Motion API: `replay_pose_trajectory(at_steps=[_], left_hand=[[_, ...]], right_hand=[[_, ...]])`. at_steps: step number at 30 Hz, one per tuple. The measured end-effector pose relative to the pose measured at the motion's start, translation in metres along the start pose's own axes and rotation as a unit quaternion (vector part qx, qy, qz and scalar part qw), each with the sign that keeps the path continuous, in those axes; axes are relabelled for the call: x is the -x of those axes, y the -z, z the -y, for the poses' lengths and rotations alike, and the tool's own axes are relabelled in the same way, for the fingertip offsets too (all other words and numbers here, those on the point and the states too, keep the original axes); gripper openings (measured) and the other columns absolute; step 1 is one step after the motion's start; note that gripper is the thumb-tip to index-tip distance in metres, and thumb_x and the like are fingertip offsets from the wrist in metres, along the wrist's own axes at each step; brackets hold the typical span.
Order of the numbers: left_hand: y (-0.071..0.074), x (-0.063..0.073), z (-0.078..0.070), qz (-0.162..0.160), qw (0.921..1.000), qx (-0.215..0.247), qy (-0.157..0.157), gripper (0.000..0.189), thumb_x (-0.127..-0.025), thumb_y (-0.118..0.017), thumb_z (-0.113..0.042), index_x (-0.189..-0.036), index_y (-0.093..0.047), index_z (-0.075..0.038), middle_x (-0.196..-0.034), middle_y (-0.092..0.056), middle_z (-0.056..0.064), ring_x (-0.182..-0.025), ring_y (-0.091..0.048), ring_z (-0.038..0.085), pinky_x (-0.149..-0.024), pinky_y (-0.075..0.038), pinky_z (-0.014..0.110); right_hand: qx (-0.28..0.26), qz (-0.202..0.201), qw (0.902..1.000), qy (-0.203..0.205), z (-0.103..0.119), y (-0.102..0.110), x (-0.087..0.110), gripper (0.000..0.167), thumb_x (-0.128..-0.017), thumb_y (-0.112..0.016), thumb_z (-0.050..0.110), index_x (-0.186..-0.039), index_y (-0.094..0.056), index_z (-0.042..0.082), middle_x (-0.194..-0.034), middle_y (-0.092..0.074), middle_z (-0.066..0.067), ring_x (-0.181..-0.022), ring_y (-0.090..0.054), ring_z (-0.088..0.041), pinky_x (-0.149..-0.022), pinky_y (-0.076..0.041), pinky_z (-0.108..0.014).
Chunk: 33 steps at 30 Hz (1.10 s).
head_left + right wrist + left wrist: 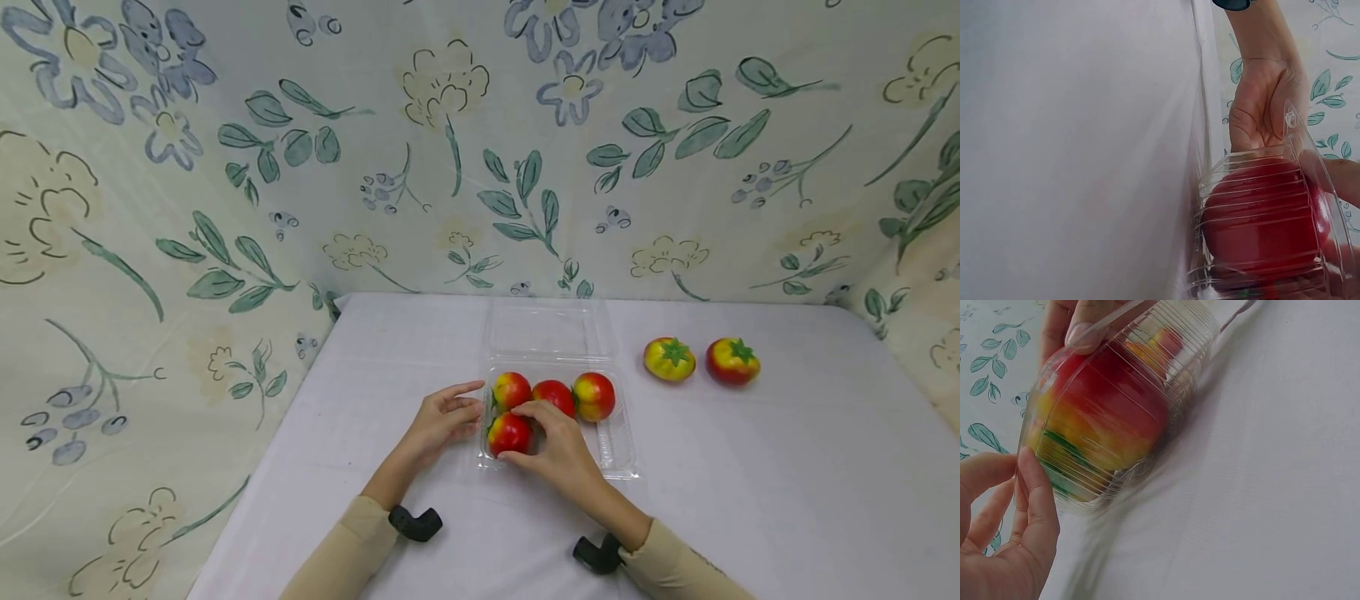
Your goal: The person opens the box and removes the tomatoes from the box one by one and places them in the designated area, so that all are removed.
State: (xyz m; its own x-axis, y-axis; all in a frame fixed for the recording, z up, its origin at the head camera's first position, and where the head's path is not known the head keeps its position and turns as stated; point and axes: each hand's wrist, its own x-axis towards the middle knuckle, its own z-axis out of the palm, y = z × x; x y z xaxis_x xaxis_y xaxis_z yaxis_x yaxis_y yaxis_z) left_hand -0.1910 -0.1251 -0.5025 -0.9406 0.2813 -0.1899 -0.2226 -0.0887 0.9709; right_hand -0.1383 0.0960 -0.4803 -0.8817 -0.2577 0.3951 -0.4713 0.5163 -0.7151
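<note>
A clear plastic clamshell box lies on the table with its lid folded back. Inside, three red-and-yellow tomato-like fruits form the back row: one at left, one in the middle, one at right. A fourth fruit is at the front left of the box, gripped by my right hand between thumb and fingers. My left hand is at the box's left side. In the left wrist view, its thumb and fingers pinch the rim, and ribbed plastic covers the fruit.
Two more tomato-like fruits, a mostly yellow one and a redder one, sit right of the box with green calyxes showing. A white cloth covers the table. Floral fabric hangs behind it.
</note>
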Motion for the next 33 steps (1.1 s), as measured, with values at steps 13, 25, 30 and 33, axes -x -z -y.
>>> replay_pose_trajectory(at_steps=[13, 25, 30, 33], left_hand=[[0.0004, 0.0000, 0.0006, -0.002, 1.0000, -0.007, 0.006, 0.046, -0.094, -0.069, -0.009, -0.139, -0.058, -0.006, -0.106, -0.065, 0.012, -0.085, -0.067, 0.018, -0.081, -0.059, 0.031], [-0.0007, 0.0001, -0.0003, -0.003, 0.9999, -0.011, 0.002, 0.046, -0.094, -0.070, -0.010, -0.138, -0.058, -0.007, -0.106, -0.064, 0.012, -0.085, -0.067, 0.019, -0.081, -0.059, 0.032], [-0.0006, -0.0001, -0.0001, -0.003, 1.0000, -0.007, 0.002, 0.046, -0.094, -0.069, -0.009, -0.139, -0.058, -0.006, -0.107, -0.064, 0.013, -0.085, -0.067, 0.019, -0.081, -0.059, 0.032], [-0.0005, -0.0002, 0.0001, -0.003, 1.0000, -0.004, 0.003, 0.045, -0.094, -0.069, -0.008, -0.139, -0.058, -0.005, -0.106, -0.064, 0.013, -0.085, -0.067, 0.019, -0.081, -0.059, 0.032]], right_hand=[[0.009, 0.017, 0.9997, -0.018, 0.0041, 0.0027, -0.0013, 0.057, -0.065, -0.096, 0.017, -0.114, -0.069, 0.008, -0.111, -0.068, -0.001, -0.108, -0.063, -0.020, -0.096, -0.053, -0.040], [-0.003, 0.004, 1.0000, -0.008, -0.0007, 0.0028, 0.0003, 0.057, -0.064, -0.096, 0.016, -0.114, -0.069, 0.009, -0.114, -0.068, 0.001, -0.110, -0.062, -0.020, -0.096, -0.053, -0.039], [-0.008, 0.002, 0.9999, -0.008, -0.0018, 0.0032, 0.0007, 0.057, -0.064, -0.096, 0.015, -0.114, -0.070, 0.008, -0.114, -0.068, 0.000, -0.110, -0.062, -0.020, -0.096, -0.052, -0.039], [-0.008, 0.000, 0.9999, -0.007, -0.0022, 0.0037, 0.0010, 0.057, -0.064, -0.096, 0.015, -0.114, -0.070, 0.009, -0.114, -0.068, 0.001, -0.110, -0.062, -0.020, -0.096, -0.053, -0.039]])
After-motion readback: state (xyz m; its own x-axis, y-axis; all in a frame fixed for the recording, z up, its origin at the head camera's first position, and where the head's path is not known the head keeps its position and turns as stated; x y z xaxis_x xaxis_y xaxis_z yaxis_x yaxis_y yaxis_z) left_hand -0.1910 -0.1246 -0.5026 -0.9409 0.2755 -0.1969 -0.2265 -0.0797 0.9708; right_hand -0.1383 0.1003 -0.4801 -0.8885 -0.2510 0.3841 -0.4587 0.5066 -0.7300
